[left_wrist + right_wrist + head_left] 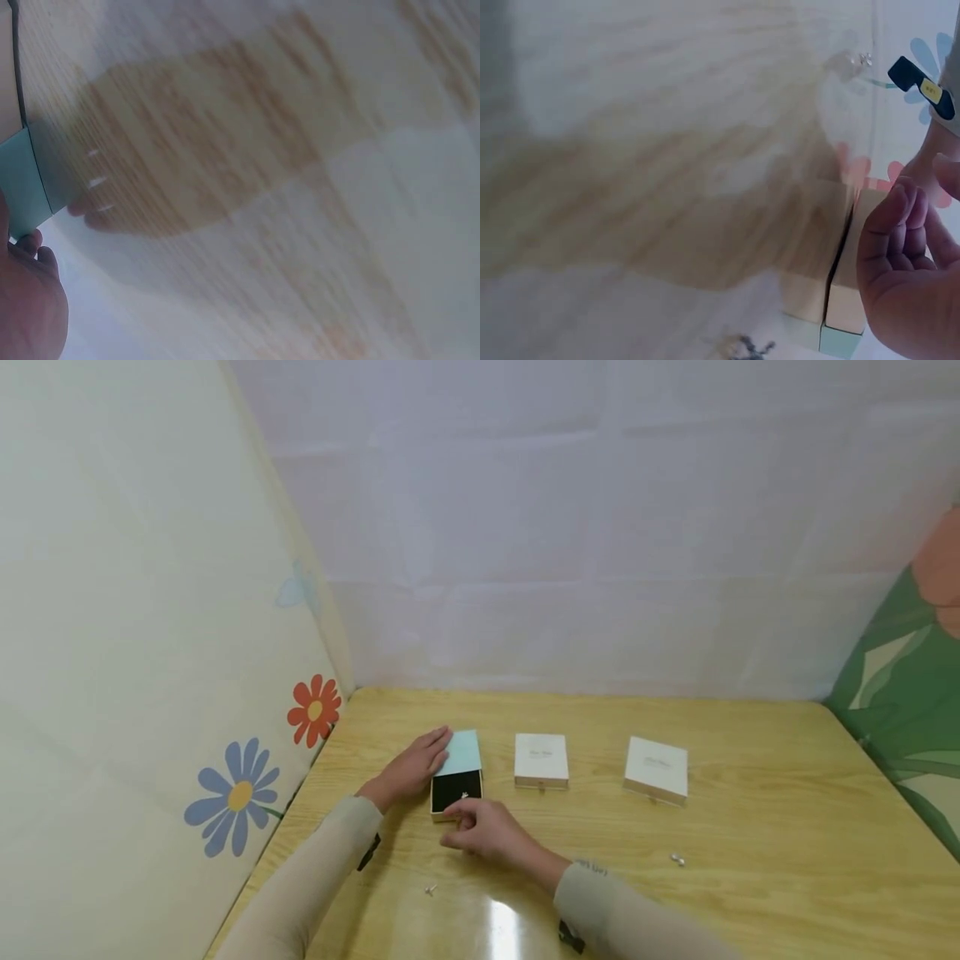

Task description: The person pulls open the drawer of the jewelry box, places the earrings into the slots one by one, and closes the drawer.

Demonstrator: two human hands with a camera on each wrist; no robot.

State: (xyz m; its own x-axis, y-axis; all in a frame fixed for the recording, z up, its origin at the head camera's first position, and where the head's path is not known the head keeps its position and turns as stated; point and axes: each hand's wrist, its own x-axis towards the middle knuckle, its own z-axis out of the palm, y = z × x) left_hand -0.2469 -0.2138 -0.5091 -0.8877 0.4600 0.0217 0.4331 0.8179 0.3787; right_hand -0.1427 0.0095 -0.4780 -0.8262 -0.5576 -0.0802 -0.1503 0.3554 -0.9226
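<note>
A small teal jewelry box (459,752) stands on the table at left, its black-lined drawer (450,787) pulled out toward the front. A tiny silvery piece of jewelry (464,796) shows on the black lining. My left hand (411,768) rests along the box's left side, fingers extended, fingertips by its top edge; the left wrist view has this hand (30,300) beside the teal cover (19,180). At the drawer's front right corner is my right hand (486,831), its fingers loosely bent, thumb apart from the forefinger. Nothing shows between them.
Two white lidded boxes, one in the middle (541,760) and one farther right (657,768), stand along the back. A small silvery piece (430,890) lies in front of my hands, and another (677,859) lies at right. Cloth walls border the table.
</note>
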